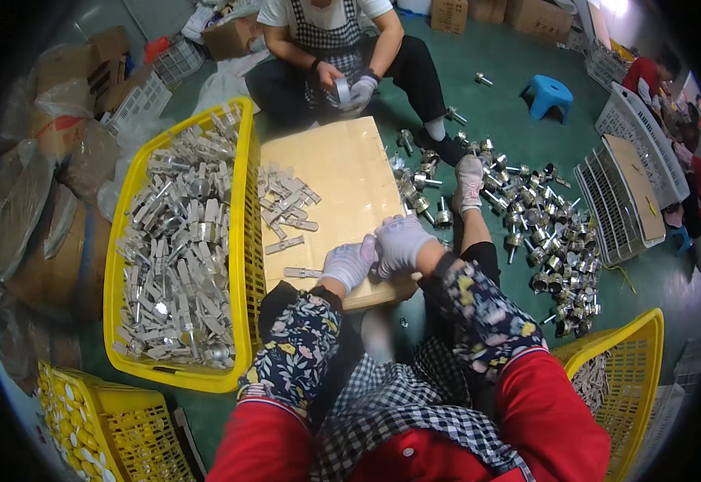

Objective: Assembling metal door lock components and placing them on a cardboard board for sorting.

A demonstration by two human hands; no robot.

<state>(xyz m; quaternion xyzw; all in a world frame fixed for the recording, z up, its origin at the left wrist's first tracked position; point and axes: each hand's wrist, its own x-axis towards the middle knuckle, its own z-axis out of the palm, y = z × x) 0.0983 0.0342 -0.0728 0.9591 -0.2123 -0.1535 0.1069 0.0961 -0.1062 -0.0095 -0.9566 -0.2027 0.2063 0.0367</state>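
My left hand [349, 265], in a pale knit glove, rests at the near edge of a cardboard-topped work surface [342, 169]. Its fingers are closed. My right hand [403, 243], gloved the same way, meets it from the right with its fingers curled. Whatever lies between the two hands is hidden by the gloves. A single grey clip-like metal piece [302, 272] lies just left of my left hand. Beyond it is a loose pile of similar grey pieces [288, 197]. A large yellow crate [246, 241] full of such pieces and shiny metal parts stands against the surface's left side.
Many shiny cup-shaped metal parts with stems [539, 217] lie on the green floor at right. Opposite sits a co-worker [334, 48] holding a roll of tape. Yellow baskets [137, 426] stand near left and near right [624, 377]. A blue stool [547, 98] is farther back.
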